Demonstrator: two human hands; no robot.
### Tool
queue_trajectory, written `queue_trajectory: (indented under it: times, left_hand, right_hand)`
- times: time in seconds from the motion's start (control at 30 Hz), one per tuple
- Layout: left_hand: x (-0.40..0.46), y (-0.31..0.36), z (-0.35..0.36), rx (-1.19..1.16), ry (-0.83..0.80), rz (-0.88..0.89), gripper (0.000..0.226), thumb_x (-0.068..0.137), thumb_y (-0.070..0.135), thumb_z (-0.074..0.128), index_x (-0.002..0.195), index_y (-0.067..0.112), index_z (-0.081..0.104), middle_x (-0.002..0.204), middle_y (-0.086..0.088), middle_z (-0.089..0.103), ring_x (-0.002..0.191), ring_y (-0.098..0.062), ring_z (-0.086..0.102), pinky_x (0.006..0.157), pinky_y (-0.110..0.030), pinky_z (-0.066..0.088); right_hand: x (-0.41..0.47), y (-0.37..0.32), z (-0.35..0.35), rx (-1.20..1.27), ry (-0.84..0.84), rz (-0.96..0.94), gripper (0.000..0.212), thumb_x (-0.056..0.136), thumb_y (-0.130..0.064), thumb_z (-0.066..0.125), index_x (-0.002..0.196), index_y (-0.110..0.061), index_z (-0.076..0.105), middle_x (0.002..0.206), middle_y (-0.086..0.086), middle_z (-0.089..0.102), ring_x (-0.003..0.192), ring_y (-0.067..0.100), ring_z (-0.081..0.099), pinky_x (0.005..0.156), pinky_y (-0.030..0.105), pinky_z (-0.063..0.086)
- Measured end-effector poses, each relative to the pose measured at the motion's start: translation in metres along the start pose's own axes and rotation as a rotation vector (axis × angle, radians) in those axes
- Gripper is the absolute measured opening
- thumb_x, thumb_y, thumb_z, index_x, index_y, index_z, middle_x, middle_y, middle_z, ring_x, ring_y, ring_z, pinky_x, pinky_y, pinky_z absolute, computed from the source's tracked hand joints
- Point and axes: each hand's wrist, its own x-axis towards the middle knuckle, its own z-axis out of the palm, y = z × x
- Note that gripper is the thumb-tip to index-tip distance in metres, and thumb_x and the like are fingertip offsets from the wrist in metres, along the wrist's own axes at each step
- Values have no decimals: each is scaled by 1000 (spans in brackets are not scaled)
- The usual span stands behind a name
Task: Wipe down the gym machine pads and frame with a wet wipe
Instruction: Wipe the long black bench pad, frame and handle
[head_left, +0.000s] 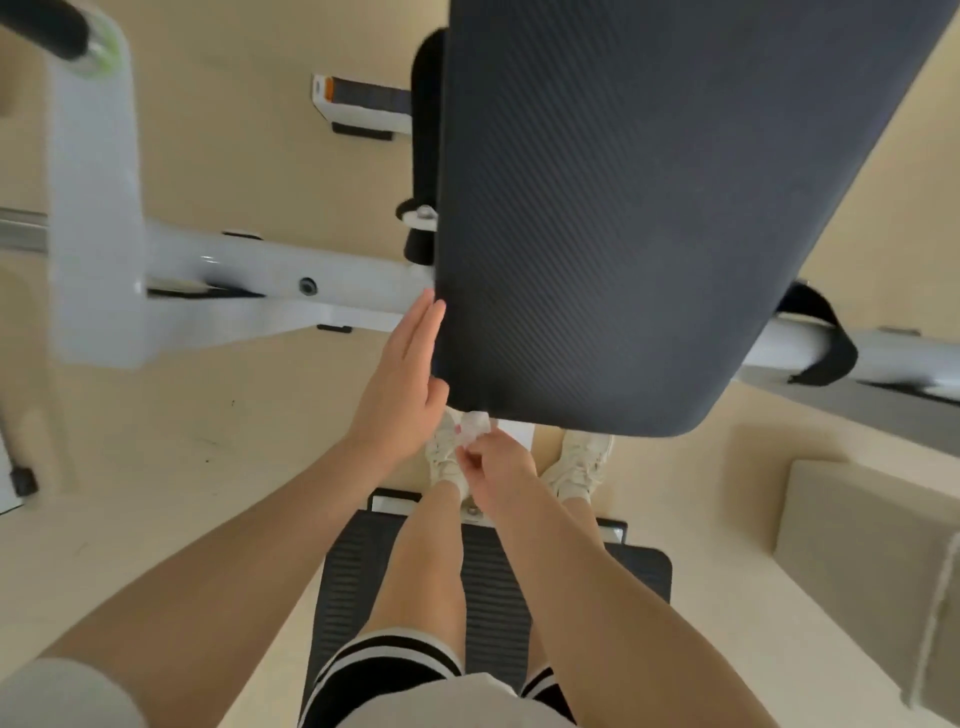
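Note:
A large dark ribbed machine pad fills the upper middle of the head view. My left hand lies flat with straight fingers against the pad's left edge, near its lower corner. Just below the pad's bottom edge, my right hand pinches a small crumpled white wet wipe. The white machine frame runs across behind the pad, from an upright post on the left to a tube on the right.
A black strap wraps the frame tube at right. My legs and white shoes stand on a black ribbed footplate. A black handle grip sits top left. A beige block stands on the floor at right.

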Motion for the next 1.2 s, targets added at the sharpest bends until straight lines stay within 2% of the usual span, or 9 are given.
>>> queue_trajectory:
  times: [0.1,0.2,0.3,0.4,0.5,0.63,0.83,1.0,1.2]
  left_hand:
    - [-12,-16,-16,-93,19,-145,61,89,-7,40,145,9,23,156,0,11,139,-6,13,83,12,13]
    - [-21,-23,-30,-171,-13,-250,56,91,-3,38,144,12,27,154,0,16,138,-11,22,92,-4,20]
    - [-23,-28,-33,-265,-52,-280,52,94,4,38,144,14,27,154,-2,18,138,-15,27,97,-16,22]
    - [-20,-31,-33,-322,-60,-342,49,96,10,37,144,14,26,154,-2,16,138,-16,27,103,-22,26]
    - [-19,-40,-33,-365,-53,-353,47,97,13,37,144,14,27,153,-1,18,139,-16,26,107,-26,26]
    - [-26,-62,-36,-394,-43,-365,47,97,13,37,143,13,29,152,-1,22,138,-15,27,108,-26,25]
    - [-36,-90,-35,-332,-100,-395,44,96,12,37,141,11,34,150,-1,24,133,-18,34,103,-28,30]
    - [-41,-72,-39,-540,-33,-424,38,98,17,37,135,16,44,139,2,44,123,-13,45,93,-17,31]
    - [-57,0,-64,-879,-34,-381,38,77,57,52,94,26,64,88,-8,64,85,-28,61,80,-39,49]
  right_hand:
    - [-44,-13,4,-396,54,-178,35,88,4,45,105,-19,66,95,-1,64,78,13,58,70,21,50]
    - [-92,-58,17,-677,43,-660,30,88,-2,50,96,-25,69,81,-16,62,77,7,57,67,11,44]
    - [-118,-106,49,-1150,94,-1216,27,91,-4,47,106,-13,68,89,-3,62,79,8,52,69,10,36]
    - [-113,-145,80,-1662,213,-1620,24,78,7,60,100,1,67,99,16,62,89,28,54,75,28,44]
    - [-94,-167,102,-2100,244,-1673,31,66,10,69,96,3,65,99,18,63,92,36,55,76,41,47]
    - [-69,-151,101,-2498,178,-1399,26,88,-3,49,112,-8,55,111,10,58,107,26,48,90,33,38]
    - [-34,-54,48,-2514,-196,-1186,26,77,-4,67,102,-10,64,105,7,64,113,21,52,90,27,47]
    - [-36,-37,43,-1901,-195,-884,31,93,-7,45,120,-13,59,122,4,59,112,17,52,91,21,39]
    - [-118,-88,56,-1273,-268,-817,9,86,-14,60,94,-18,63,78,-14,59,74,-1,55,62,8,44]
